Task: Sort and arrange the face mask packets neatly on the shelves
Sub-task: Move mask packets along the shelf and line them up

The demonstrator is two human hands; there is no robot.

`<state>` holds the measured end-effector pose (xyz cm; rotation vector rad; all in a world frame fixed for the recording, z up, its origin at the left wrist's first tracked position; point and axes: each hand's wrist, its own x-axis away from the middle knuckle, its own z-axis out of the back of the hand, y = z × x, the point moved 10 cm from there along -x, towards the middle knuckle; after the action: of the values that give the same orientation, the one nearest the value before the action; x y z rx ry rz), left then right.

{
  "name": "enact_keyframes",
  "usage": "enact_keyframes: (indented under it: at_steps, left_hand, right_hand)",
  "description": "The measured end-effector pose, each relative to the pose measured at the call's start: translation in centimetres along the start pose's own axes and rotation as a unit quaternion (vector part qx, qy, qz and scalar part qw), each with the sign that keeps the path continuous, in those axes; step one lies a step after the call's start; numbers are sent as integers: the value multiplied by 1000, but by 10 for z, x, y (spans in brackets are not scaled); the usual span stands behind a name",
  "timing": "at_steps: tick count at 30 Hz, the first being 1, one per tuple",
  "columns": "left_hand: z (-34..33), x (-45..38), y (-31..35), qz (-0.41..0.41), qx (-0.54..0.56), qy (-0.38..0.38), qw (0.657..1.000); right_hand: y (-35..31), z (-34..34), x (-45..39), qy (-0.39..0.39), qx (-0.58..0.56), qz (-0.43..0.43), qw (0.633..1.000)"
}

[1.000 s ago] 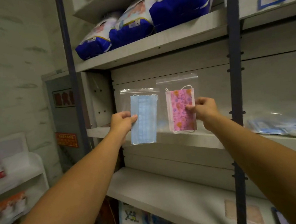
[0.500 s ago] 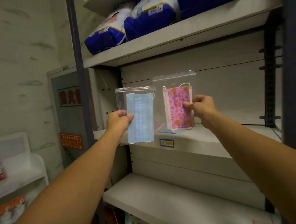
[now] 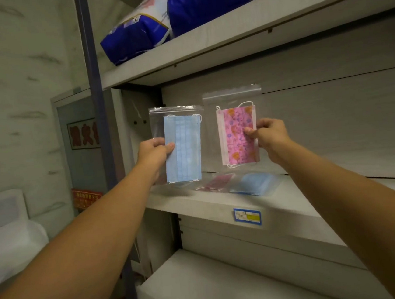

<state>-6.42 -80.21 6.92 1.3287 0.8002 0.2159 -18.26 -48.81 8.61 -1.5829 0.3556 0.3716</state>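
My left hand pinches a clear zip packet with a blue face mask by its left edge, held upright. My right hand pinches a second clear packet with a pink flowered mask by its right side, a little higher. Both hang in front of the middle shelf. On that shelf, just below the held packets, lie a pink mask packet and a blue mask packet, flat and side by side.
Blue and white bulky packs fill the upper shelf. A dark upright post stands at the left of the shelving. A price label sits on the middle shelf's front edge. A lower shelf is below.
The view has shifted left and closer to the shelf. Both hands still hold their packets upright; the two packets lying on the middle shelf have come into sight below them.
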Motion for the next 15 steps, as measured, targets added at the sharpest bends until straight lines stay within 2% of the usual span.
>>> enact_keyframes:
  at_steps: [11,15]
  left_hand:
    - [-6,-76,-49,29,24,-23,999]
    - [-9,-107,-60,13,20,-44,999]
  right_hand:
    - [61,-33,-40,46,7,-44,998]
    - [81,-48,-48,67,18,-66,995]
